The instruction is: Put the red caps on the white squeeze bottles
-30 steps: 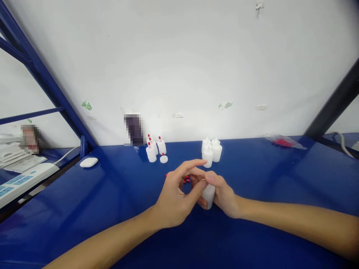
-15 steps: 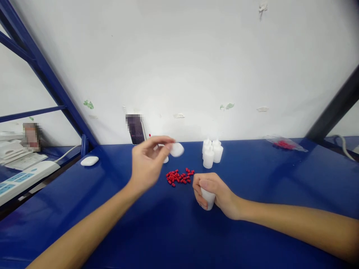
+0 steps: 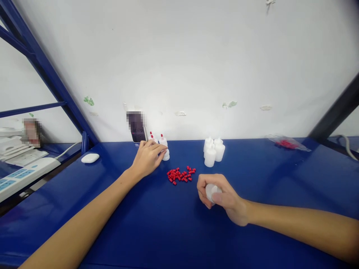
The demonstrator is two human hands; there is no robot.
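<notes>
Currently, right hand (image 3: 224, 198) curled round a white bottle (image 3: 211, 189) near loose red caps (image 3: 179, 175); left hand (image 3: 148, 158) at red-tipped bottles (image 3: 163, 141), whether pinching anything I cannot tell. Risk: brushing knuckles could topple those.

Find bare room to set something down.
The blue tabletop is bare between the white rounded object and the left hand, and between the white cylindrical bottles and the clear plastic bag. Crowded: by the red-tipped white bottles and small red caps.
</notes>
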